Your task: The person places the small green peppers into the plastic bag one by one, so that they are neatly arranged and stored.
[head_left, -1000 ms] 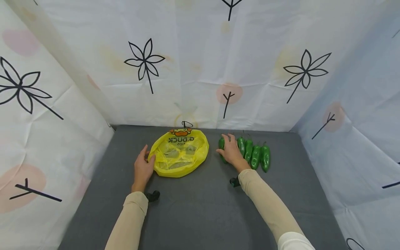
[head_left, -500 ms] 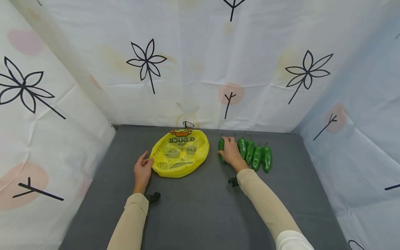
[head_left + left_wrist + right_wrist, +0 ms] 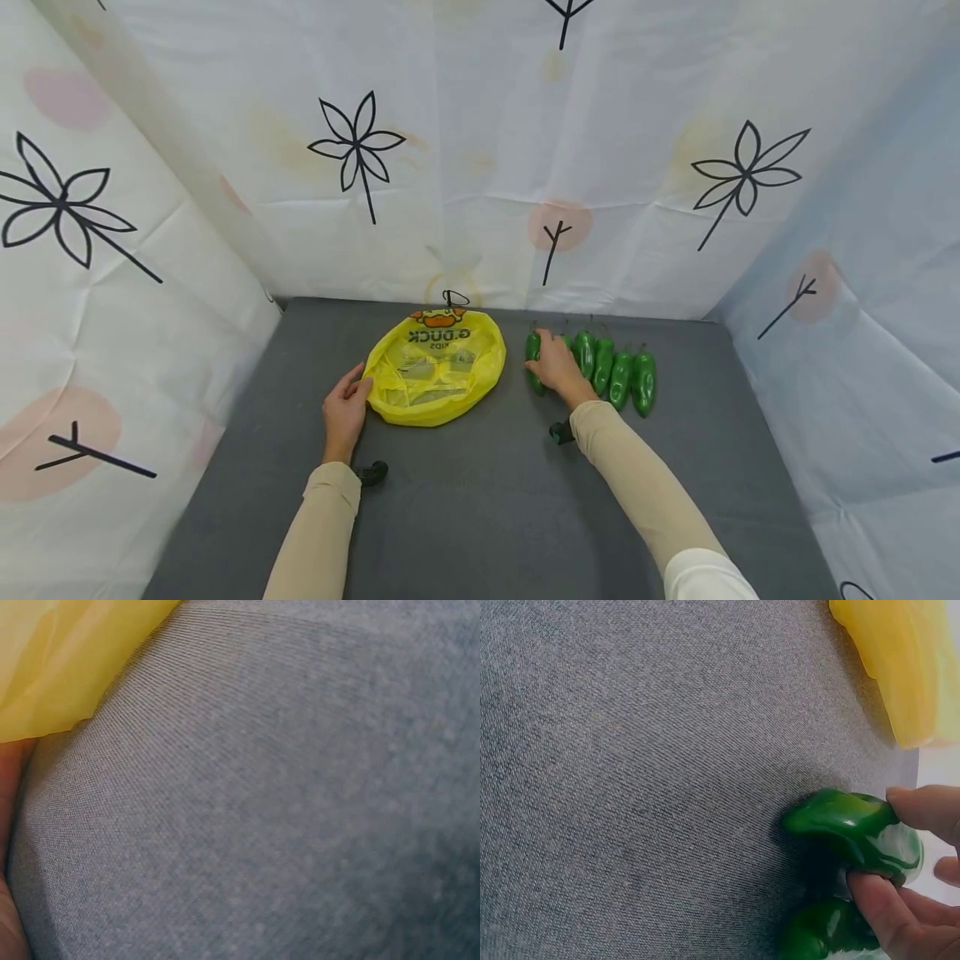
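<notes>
A yellow plastic bag [image 3: 480,379] with duck print lies with its mouth spread in a ring on the grey table. My left hand [image 3: 346,417] is at its left edge, fingers and thumb on the rim; the left wrist view shows only a bit of the hand [image 3: 9,915] beside the yellow plastic [image 3: 67,667]. To the bag's right, my right hand [image 3: 558,369] pinches the leftmost green pepper [image 3: 533,346]. The right wrist view shows thumb and fingers of the hand [image 3: 922,877] on both sides of that pepper [image 3: 847,825], with another pepper [image 3: 821,930] close by.
Several green peppers [image 3: 620,379] stand in a row right of my right hand, partly behind it. The grey table [image 3: 465,517] ends at a white patterned cloth [image 3: 487,167] at the back and sides.
The right hand's fingers have closed in on the leftmost pepper. My left hand has shifted slightly at the bag's left edge, its fingers drawn closer together. The whole view has drifted a little.
</notes>
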{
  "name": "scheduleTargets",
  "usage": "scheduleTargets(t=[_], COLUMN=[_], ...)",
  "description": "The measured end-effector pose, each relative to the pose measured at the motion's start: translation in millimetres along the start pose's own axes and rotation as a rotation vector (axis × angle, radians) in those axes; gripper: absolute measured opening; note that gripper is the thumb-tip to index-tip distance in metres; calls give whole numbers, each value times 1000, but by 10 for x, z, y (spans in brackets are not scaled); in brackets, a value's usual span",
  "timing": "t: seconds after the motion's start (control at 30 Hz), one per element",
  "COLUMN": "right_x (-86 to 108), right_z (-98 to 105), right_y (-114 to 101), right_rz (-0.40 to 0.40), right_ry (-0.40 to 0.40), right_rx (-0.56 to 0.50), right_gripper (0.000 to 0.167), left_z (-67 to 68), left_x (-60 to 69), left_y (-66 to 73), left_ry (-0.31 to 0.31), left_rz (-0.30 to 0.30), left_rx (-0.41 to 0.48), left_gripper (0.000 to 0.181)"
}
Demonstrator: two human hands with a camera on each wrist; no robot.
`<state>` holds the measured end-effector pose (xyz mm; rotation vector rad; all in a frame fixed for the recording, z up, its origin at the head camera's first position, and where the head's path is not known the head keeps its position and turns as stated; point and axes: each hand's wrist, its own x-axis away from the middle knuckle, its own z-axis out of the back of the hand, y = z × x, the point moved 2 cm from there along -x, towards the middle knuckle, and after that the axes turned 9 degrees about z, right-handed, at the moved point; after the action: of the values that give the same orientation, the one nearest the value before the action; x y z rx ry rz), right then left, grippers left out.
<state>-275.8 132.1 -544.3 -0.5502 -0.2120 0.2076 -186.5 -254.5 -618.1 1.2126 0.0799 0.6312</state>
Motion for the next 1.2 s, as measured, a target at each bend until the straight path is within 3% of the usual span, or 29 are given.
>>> scheduleTargets(t=[0.23,0.77,1.2], right_x=[2,-28,-4], right_z=[80,214,445], right_y=[-4,-25,-256], right_rz=[27,95,172], right_ry=[-19,-31,-20], right_rx=[-51,-104,-216], right_gripper=[76,77,78], left_z=[-8,16,-9], left_x=[8,36,25], left_y=[10,37,23], left_ry=[-27,-20,-8], left_rz=[-5,-2,-4], left_rx=[-3,14,31], left_gripper=[51,48,46])
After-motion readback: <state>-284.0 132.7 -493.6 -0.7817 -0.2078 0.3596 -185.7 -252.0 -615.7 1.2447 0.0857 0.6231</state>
